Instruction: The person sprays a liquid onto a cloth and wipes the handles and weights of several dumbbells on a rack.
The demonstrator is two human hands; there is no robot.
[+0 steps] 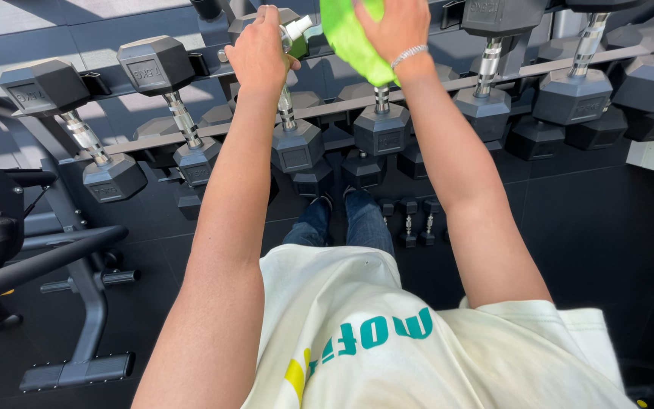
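My left hand (257,51) is closed around a small spray bottle (294,34) with a white nozzle, held over the top tier of a dumbbell rack (448,83). My right hand (392,29) presses a bright green cloth (351,38) against the handle of a black hex dumbbell (381,125) on that rack. A thin silver bracelet circles my right wrist. Another hex dumbbell (295,144) lies right under my left hand. The far ends of both dumbbells are hidden by my hands and the cloth.
More black hex dumbbells line the rack to the left (107,170) and right (569,98). Small dumbbells (410,223) stand on the dark rubber floor by my feet. An exercise bike frame (62,257) stands close at my left.
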